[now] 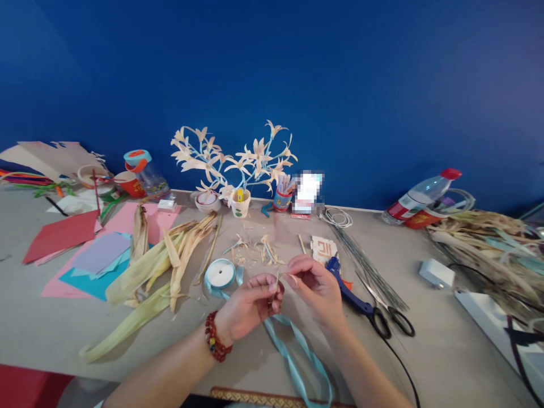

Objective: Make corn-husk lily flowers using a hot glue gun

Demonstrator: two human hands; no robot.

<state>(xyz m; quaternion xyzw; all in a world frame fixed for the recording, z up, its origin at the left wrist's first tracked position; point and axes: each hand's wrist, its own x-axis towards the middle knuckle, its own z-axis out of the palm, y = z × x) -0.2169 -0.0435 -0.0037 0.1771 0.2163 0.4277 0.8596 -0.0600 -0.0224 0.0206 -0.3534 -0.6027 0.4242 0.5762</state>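
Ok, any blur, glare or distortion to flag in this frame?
Head view: even light, soft shadows, no glare on the table. Head view: the wide lens stretches things near the edges. Head view: left hand and right hand read sharp, pinching a thin pale strip; a pixelated patch hides something.

Open across the near-left tabletop (38,323), below the corn husks (161,266). Open again at near right, beyond the scissors (391,314). Narrow between left hand (249,306) and ribbon spool (220,273). Hemmed just beside the right hand (317,286) by glue gun (348,289) and wire stems (365,260). Cluttered ahead by husk scraps (259,249), underneath by trailing ribbon (293,351)
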